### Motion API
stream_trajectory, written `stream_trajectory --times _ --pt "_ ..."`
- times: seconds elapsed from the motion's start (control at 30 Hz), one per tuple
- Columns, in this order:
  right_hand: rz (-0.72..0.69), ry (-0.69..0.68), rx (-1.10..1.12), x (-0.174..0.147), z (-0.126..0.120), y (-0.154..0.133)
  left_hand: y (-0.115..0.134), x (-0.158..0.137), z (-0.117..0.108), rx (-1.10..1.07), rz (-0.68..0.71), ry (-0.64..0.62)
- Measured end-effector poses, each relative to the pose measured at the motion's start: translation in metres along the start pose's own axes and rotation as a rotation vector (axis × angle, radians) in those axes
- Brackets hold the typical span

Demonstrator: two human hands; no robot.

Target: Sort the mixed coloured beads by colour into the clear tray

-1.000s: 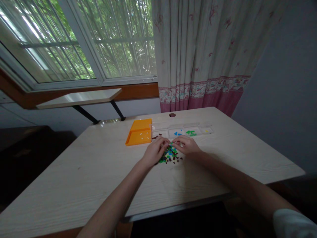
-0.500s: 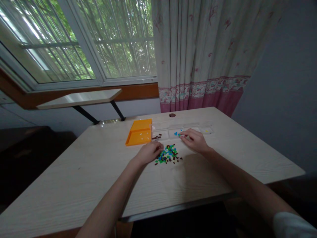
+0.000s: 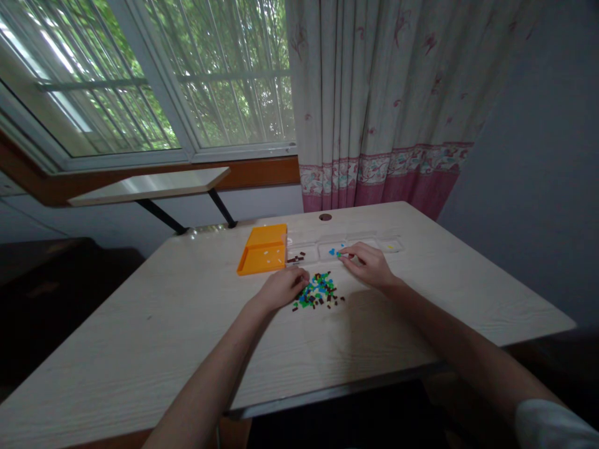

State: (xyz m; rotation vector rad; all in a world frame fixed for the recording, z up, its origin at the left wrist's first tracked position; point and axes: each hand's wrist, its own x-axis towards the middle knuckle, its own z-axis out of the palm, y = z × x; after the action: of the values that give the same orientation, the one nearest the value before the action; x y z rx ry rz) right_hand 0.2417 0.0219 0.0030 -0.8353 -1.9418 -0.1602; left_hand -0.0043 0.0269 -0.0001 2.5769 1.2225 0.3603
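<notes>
Box [image 3: 267, 236] sat beyond-left of pile [image 3: 322, 289], tray [image 3: 311, 252] beyond. Right hand [image 3: 367, 264], at pile 1 s earlier, blocked part of tray; fingers nearly together. Left hand's [image 3: 282, 289] were curled. Couldn't tell either hold.

Window [image 3: 158, 81], pale frame; metal bars [image 3: 234, 76] and green foliage [image 3: 266, 106] beyond the glass. Trim [image 3: 264, 171], brown, beneath. Curtain [image 3: 388, 100], cream, floral motifs, patterned band, deep pink hem. Wall [image 3: 528, 174], bluish grey, at right. Surface [image 3: 187, 299], pale wood grain; round brown fitting [image 3: 325, 217] near far edge. Raised shelf [image 3: 154, 184], black supports [image 3: 161, 216]. Daylight through glass; lower corners dark.
</notes>
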Motion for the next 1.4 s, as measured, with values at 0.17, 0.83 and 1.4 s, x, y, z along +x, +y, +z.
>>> stream_trajectory --times 0.17,0.83,1.4 --pt "0.068 -0.142 -0.128 0.000 -0.008 0.014 -0.001 0.001 0.002 0.015 -0.001 0.012" --pt "0.444 -0.313 -0.425 -0.005 -0.009 0.036 0.002 0.000 -0.001 0.094 -0.084 0.064" --pt "0.204 -0.451 -0.153 -0.008 0.023 -0.014 0.005 0.005 0.007 -0.154 -0.084 0.219"
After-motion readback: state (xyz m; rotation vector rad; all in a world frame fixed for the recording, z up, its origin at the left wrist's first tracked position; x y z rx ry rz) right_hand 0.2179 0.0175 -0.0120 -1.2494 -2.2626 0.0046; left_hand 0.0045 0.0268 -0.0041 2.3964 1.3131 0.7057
